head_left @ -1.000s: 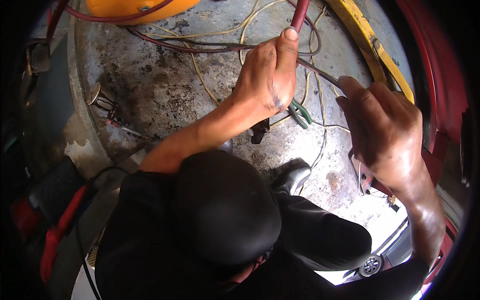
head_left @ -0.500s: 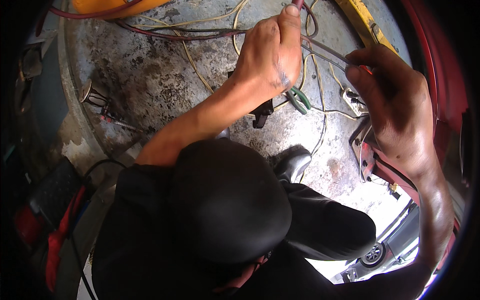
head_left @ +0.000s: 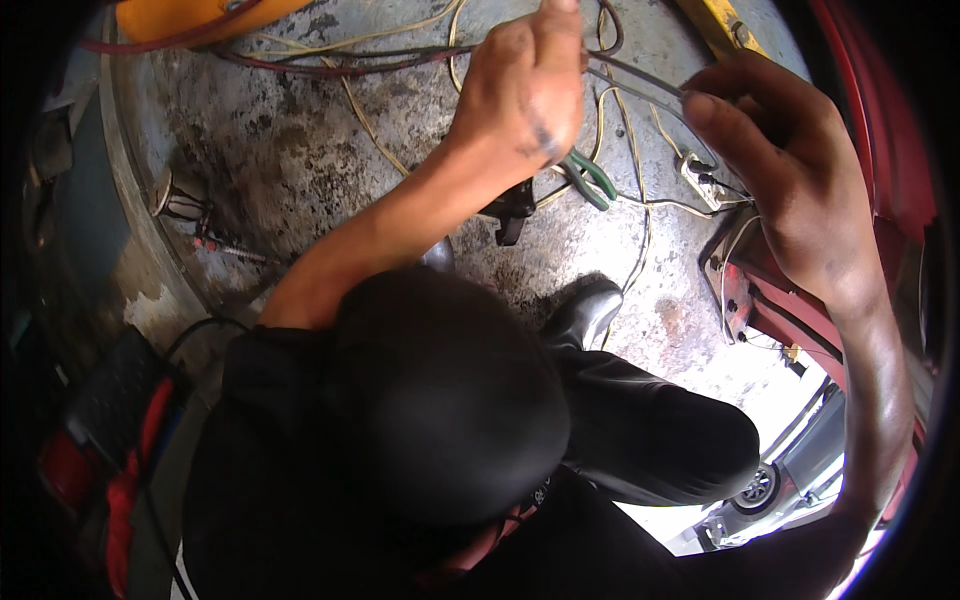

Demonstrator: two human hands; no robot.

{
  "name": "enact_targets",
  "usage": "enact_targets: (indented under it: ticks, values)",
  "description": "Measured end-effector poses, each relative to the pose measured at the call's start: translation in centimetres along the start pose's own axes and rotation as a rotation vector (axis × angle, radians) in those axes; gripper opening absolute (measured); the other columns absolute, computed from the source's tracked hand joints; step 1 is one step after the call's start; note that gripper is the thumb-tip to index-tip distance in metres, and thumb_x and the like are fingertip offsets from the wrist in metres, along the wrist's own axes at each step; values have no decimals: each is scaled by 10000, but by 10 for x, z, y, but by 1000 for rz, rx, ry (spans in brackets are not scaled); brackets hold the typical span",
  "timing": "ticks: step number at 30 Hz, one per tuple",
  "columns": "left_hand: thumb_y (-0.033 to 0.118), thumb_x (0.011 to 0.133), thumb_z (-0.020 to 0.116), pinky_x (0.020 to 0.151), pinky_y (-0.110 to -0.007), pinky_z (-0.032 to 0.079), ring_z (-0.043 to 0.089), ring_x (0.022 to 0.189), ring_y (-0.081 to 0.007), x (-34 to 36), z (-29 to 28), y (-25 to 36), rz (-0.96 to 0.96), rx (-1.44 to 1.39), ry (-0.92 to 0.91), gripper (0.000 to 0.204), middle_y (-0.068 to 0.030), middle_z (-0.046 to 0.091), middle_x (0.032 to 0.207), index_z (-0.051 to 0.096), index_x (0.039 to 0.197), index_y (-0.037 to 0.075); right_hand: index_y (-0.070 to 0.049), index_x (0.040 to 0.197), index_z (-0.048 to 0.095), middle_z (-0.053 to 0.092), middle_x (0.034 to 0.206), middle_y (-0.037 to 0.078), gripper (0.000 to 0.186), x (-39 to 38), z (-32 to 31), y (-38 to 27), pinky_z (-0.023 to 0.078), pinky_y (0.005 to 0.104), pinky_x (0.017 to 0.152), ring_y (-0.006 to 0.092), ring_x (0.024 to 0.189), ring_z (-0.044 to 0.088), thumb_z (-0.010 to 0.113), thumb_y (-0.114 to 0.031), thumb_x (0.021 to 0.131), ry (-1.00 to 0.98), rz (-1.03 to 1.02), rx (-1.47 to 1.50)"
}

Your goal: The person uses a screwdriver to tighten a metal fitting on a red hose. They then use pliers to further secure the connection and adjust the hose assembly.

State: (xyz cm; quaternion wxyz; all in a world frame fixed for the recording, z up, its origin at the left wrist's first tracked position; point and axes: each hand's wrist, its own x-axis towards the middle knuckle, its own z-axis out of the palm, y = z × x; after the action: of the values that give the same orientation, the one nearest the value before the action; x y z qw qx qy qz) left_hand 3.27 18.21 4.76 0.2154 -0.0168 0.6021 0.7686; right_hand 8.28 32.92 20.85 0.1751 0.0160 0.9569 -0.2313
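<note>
My left hand (head_left: 525,85) is closed in a fist at the top edge, thumb uppermost, around the near end of a doubled grey wire (head_left: 640,78). What else lies inside that fist is hidden. The wire runs right to my right hand (head_left: 815,180), whose thumb and bent fingers pinch it. One strand curves down below that thumb. Under my left wrist are green-handled pliers (head_left: 590,180), their jaws hidden, and a black object (head_left: 512,212) I cannot make out, partly covered by my forearm.
Pale cords (head_left: 640,150) and a dark red cable (head_left: 370,68) cross the stained floor (head_left: 270,140). A white power strip (head_left: 700,183) lies below my right hand. Yellow metal (head_left: 735,30) and red panels (head_left: 870,120) stand right. My bent knees (head_left: 450,400) and boot (head_left: 587,310) fill the middle.
Both hands sit slightly higher in the picture, and the whole view has shifted. The dark red end above my left thumb and the orange bit at my right fingers no longer show.
</note>
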Motion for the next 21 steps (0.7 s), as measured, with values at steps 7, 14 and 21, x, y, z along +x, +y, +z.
enact_targets:
  ticks: [7, 14, 21]
  values:
    - [609, 992, 270, 387, -229, 340, 416, 453, -74, -8, -39, 18, 36, 12, -151, 665, 9, 469, 567, 569, 838, 35, 15, 1131, 584, 624, 838, 161, 326, -11, 8, 18, 477, 325, 754, 231, 788, 633, 555, -272, 979, -40, -206, 42]
    - [441, 1011, 401, 428, -258, 333, 405, 448, -109, -4, -49, 36, 12, -127, 0, 420, -23, 446, 642, 505, 1120, 49, -28, 1164, 464, 623, 1057, 268, 280, 1, 130, 186, 464, 481, 850, 438, 1001, 599, 513, -225, 970, 79, 159, 152]
    - [433, 1021, 377, 462, -246, 370, 426, 485, -114, -4, -60, 33, -17, -153, -58, 372, -30, 465, 666, 493, 940, 89, -54, 1242, 461, 500, 1221, 214, 545, 41, 225, 211, 512, 465, 873, 375, 1050, 617, 632, -395, 853, -135, 247, -32]
